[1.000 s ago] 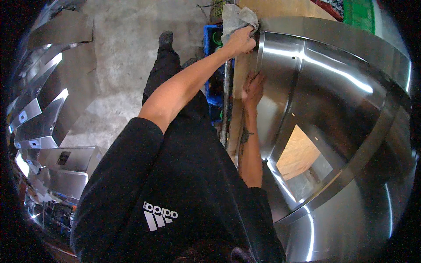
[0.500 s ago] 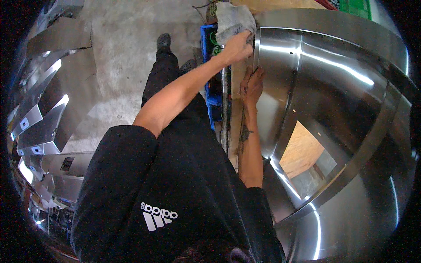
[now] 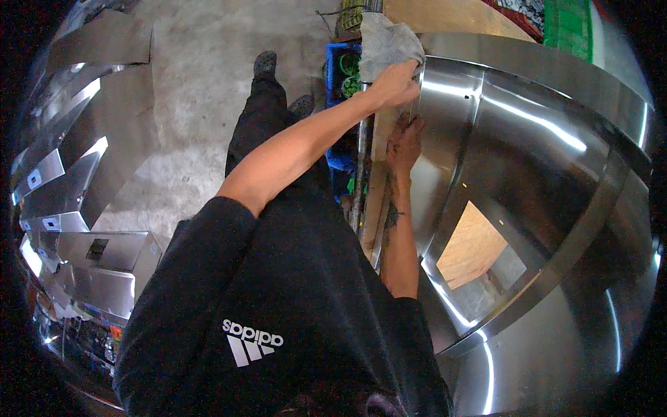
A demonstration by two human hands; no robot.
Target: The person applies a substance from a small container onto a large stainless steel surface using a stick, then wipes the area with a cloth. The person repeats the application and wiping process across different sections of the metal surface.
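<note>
My left hand (image 3: 397,85) grips a crumpled grey cloth (image 3: 389,47) at the far left corner of a large stainless-steel panel (image 3: 445,149). Most of the cloth lies past my fingers, bunched against the panel's rim, and my fingertips are partly hidden. Nearer to me, my right hand (image 3: 404,142) is closed over the panel's left edge with bent fingers. The panel is shiny, has raised rims, and has a rectangular cutout (image 3: 474,244) showing wood and floor beneath.
Blue crates (image 3: 336,149) with green items stand beside the panel's left side. A wooden board (image 3: 451,17) and a green basket (image 3: 566,31) lie beyond it. Several bent steel sheets (image 3: 104,149) are stacked at the left, on the concrete floor (image 3: 198,76).
The whole view has shifted slightly, so panel and hands appear lower and farther right. Both hands stay at nearly the same spots on the panel, the left still holding the cloth.
</note>
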